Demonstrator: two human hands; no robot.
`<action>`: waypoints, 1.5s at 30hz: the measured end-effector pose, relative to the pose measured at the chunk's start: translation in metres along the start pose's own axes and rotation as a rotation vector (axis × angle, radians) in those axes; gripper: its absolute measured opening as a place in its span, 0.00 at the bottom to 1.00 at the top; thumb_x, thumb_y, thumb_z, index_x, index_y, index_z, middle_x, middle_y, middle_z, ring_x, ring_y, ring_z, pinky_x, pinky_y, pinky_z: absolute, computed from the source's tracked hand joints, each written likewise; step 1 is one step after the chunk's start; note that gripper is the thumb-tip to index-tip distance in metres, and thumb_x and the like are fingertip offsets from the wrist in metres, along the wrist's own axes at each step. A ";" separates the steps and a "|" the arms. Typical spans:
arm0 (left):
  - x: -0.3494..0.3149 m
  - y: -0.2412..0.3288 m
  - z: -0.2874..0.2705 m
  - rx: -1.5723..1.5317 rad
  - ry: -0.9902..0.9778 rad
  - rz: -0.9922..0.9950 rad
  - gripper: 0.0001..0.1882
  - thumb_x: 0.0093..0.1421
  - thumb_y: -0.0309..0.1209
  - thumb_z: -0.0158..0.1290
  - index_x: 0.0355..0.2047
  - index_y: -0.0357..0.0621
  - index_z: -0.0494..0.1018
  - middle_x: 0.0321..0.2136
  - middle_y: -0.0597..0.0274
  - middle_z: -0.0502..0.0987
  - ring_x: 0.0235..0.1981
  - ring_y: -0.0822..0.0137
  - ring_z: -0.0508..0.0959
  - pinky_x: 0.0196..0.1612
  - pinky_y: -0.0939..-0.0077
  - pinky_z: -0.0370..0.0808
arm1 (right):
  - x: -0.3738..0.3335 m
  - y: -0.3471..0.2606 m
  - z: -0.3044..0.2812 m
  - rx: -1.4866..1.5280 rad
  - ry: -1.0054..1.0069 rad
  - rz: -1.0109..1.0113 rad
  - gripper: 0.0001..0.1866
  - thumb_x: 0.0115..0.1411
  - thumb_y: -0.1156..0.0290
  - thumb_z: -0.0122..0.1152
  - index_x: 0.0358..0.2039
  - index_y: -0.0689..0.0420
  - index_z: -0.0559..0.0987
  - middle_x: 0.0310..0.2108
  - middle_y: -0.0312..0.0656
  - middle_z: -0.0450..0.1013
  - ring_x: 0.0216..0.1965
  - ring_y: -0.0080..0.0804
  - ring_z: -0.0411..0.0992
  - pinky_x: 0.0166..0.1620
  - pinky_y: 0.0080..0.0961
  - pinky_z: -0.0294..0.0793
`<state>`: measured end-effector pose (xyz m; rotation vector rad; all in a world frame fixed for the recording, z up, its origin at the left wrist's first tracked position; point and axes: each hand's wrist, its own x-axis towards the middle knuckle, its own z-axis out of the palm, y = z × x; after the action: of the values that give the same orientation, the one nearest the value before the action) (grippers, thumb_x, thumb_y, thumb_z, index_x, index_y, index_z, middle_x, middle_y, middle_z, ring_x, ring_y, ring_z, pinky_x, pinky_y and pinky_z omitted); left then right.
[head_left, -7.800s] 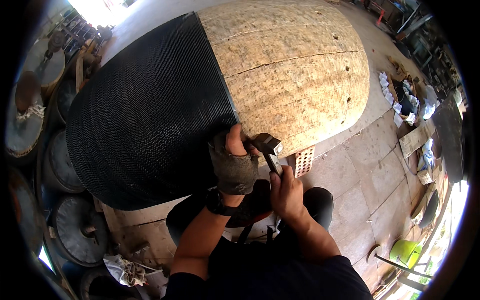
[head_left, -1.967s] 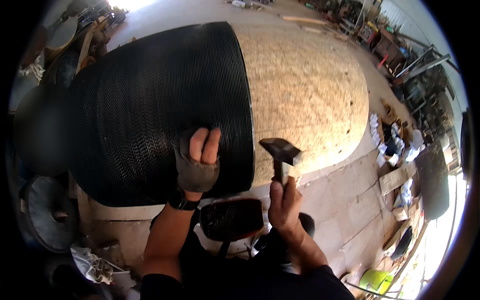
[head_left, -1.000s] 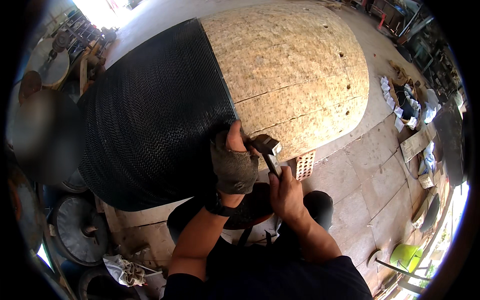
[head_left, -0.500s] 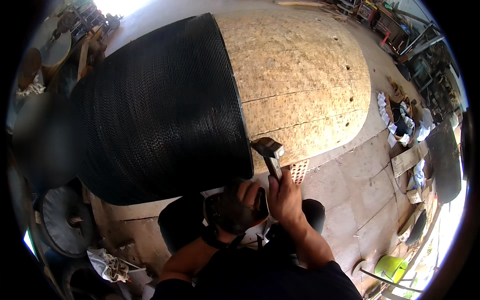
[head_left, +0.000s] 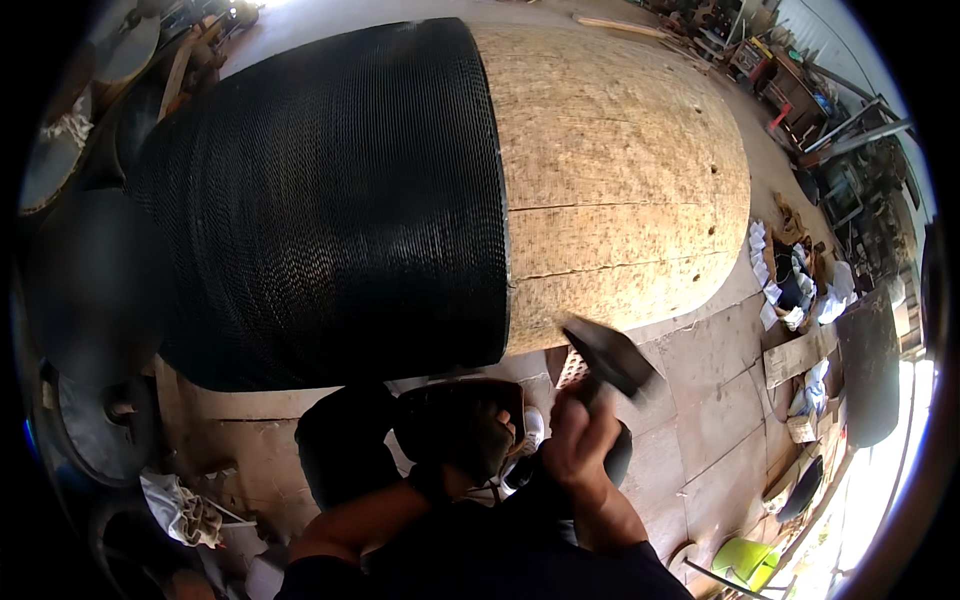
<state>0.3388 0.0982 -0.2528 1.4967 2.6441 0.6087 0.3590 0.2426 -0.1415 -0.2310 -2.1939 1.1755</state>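
Holding a hammer (head_left: 612,359) too blurred to read, the right hand (head_left: 581,436) hovers.

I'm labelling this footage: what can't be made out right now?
All in the head view:
Whatever the left hand may hold: deep shadow.
Inside of the dark container: shadow and that hand.
Fine detail of the hammer: motion blur.
Part of the holed brick: behind the hammer.

floor (head_left: 700,400): drum (head_left: 620,180) across the middle | wrapping (head_left: 330,220) around drum's left part | brick (head_left: 572,370) by drum's near edge, right of wrapping | tub (head_left: 425,420) before drum | left hand (head_left: 485,445) at tub's right side | hammer (head_left: 612,358) in right hand (head_left: 580,435), right of tub | discs (head_left: 100,430) along floor's left edge | bucket (head_left: 745,562) at floor's near right corner
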 end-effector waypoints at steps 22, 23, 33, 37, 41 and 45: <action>0.055 -0.075 -0.128 -0.018 0.804 0.089 0.11 0.52 0.20 0.60 0.36 0.37 0.73 0.40 0.49 0.78 0.37 0.51 0.80 0.39 0.54 0.78 | 0.023 0.005 0.001 -0.285 -0.269 0.156 0.09 0.67 0.73 0.54 0.38 0.68 0.71 0.23 0.64 0.71 0.27 0.68 0.72 0.25 0.45 0.68; 0.066 -0.083 -0.142 0.086 0.858 0.135 0.13 0.52 0.18 0.59 0.38 0.37 0.74 0.42 0.49 0.78 0.39 0.50 0.81 0.40 0.52 0.78 | 0.013 0.009 -0.005 -0.304 -0.237 0.116 0.07 0.67 0.75 0.51 0.38 0.67 0.71 0.21 0.56 0.73 0.22 0.56 0.74 0.23 0.40 0.67; 0.086 -0.112 -0.153 0.284 0.983 0.096 0.23 0.48 0.16 0.58 0.47 0.42 0.79 0.46 0.56 0.77 0.41 0.54 0.79 0.40 0.58 0.78 | 0.016 0.025 0.009 -0.331 -0.277 0.214 0.12 0.63 0.74 0.59 0.43 0.64 0.71 0.24 0.58 0.72 0.25 0.62 0.72 0.25 0.48 0.69; 0.083 -0.107 -0.154 0.260 0.947 0.075 0.25 0.46 0.16 0.59 0.47 0.43 0.80 0.44 0.58 0.76 0.41 0.56 0.79 0.40 0.61 0.78 | -0.002 -0.004 -0.007 -0.048 -0.030 0.010 0.08 0.66 0.72 0.51 0.38 0.65 0.72 0.18 0.45 0.66 0.19 0.37 0.66 0.22 0.33 0.67; 0.085 -0.109 -0.154 0.281 0.971 0.079 0.26 0.46 0.14 0.59 0.48 0.44 0.80 0.44 0.59 0.75 0.41 0.58 0.79 0.40 0.63 0.79 | 0.016 0.012 0.008 -0.023 0.114 -0.079 0.08 0.66 0.68 0.53 0.34 0.60 0.70 0.18 0.43 0.68 0.18 0.37 0.67 0.21 0.34 0.68; 0.086 -0.109 -0.151 0.245 1.002 0.065 0.18 0.51 0.21 0.62 0.44 0.43 0.80 0.44 0.59 0.74 0.38 0.58 0.78 0.41 0.57 0.78 | -0.001 0.025 0.008 -0.306 -0.241 0.158 0.05 0.64 0.77 0.57 0.36 0.63 0.70 0.19 0.57 0.71 0.20 0.60 0.71 0.21 0.44 0.67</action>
<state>0.1700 0.0730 -0.1395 1.6241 3.4776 1.3856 0.3520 0.2515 -0.1652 -0.4157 -2.6082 0.9851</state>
